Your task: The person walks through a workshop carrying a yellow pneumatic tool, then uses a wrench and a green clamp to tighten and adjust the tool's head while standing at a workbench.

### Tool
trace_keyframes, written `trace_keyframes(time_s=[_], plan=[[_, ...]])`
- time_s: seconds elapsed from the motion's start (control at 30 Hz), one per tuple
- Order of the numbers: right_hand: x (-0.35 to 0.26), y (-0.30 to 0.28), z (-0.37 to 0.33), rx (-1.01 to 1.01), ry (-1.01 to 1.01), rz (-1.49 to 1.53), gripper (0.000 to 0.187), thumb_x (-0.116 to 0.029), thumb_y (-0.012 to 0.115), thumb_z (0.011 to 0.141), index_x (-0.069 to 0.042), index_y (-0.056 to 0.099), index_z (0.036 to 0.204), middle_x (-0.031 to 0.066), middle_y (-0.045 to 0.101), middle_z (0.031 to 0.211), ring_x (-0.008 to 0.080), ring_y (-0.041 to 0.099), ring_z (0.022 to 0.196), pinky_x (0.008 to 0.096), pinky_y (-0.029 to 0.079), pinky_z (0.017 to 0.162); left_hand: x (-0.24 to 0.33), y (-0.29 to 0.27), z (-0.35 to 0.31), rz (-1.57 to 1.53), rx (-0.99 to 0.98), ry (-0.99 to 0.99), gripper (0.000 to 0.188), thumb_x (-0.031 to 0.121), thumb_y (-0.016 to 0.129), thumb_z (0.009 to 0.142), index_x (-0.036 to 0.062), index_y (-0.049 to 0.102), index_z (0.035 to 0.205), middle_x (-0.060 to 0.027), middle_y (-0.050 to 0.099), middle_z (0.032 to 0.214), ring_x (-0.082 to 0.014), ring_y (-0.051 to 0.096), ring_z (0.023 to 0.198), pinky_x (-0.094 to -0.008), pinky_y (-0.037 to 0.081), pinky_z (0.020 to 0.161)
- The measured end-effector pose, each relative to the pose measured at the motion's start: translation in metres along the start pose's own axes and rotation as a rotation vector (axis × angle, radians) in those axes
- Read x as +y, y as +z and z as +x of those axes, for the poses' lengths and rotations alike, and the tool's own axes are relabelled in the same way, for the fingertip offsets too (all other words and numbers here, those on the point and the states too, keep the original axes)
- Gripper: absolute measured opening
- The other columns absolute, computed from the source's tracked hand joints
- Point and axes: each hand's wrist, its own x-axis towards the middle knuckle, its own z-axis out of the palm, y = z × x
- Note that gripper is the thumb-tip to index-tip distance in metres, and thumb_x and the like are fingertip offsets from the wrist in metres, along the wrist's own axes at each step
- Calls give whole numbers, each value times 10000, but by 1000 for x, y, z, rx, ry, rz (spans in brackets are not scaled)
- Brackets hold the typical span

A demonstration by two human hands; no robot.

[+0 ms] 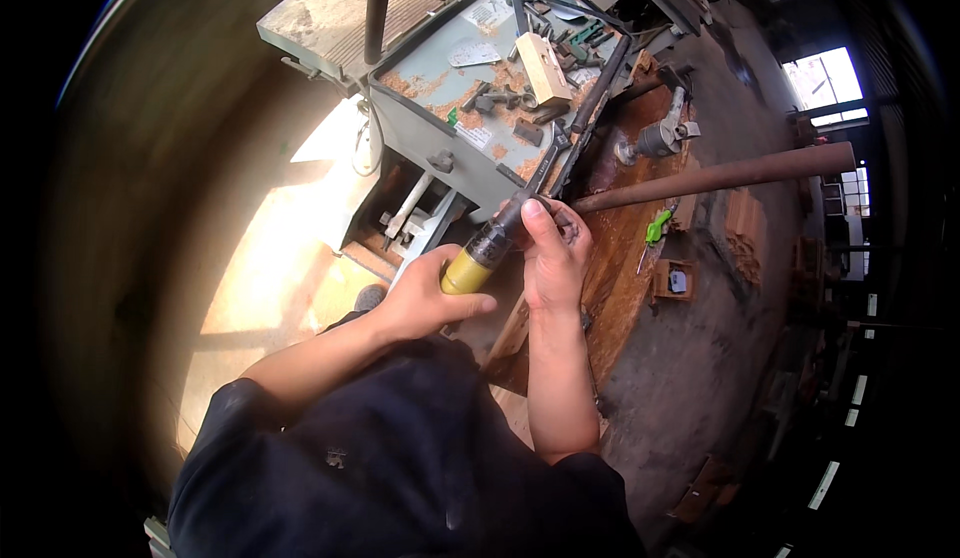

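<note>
A cylindrical tool (487,245), yellow at the near end and black toward the far end, is held at a slant in front of my body. My left hand (428,293) wraps round its yellow end. At the dark far end my right hand (555,253) grips with the thumb lying along the top; its fingers are partly hidden. Just past that end, an adjustable wrench (545,166) lies at the near corner of the grey machine top (425,63). The tool's exact kind cannot be made out.
Wood shavings, loose metal parts and a pale wooden block (543,68) lie on the machine top. A long rusty pipe (720,175) juts out to the right. Below it are a brown wooden surface (600,303), a bright green-handled tool (657,226) and a small wooden box (674,281).
</note>
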Motion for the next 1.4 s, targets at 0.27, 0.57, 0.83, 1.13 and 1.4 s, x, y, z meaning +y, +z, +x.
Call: trace_keyframes(time_s=[0.27,0.57,0.83,1.13,1.4], plan=[[8,-17,28,23,40,-99,344,-251,730,1021,33,669,1206,128,746,1089,192,737,944,309,598,854,-13,-30,2,-352,-28,106,450,277,746,1001,35,511,1300,-75,642,972,-200,700,786,-343,583,693],[-14,-68,279,131,-669,-1414,422,21,610,896,-78,658,1303,164,698,1199,384,664,1146,452,530,1026,-1,-57,25,-539,132,221,566,203,801,933,40,457,1352,-99,599,1003,-230,699,767,-368,605,665],[-38,-94,418,-419,-492,-2313,447,-98,504,1022,-209,565,1450,56,524,1538,277,480,1435,408,466,1151,17,-82,24,-727,208,144,642,120,847,851,24,462,1356,-100,603,949,-228,696,757,-402,627,667],[-44,-61,440,-786,-732,-2353,531,55,745,745,-95,568,1223,105,641,1223,327,611,1214,420,542,996,5,-105,36,-837,205,217,645,137,860,841,25,462,1336,-102,613,944,-225,702,776,-397,627,671],[-83,-82,419,-757,-570,-2394,440,-54,875,708,-87,599,1049,147,675,1049,397,678,1011,511,559,836,6,-109,40,-797,138,240,573,132,843,859,18,486,1292,-92,604,951,-211,695,801,-405,630,714]])
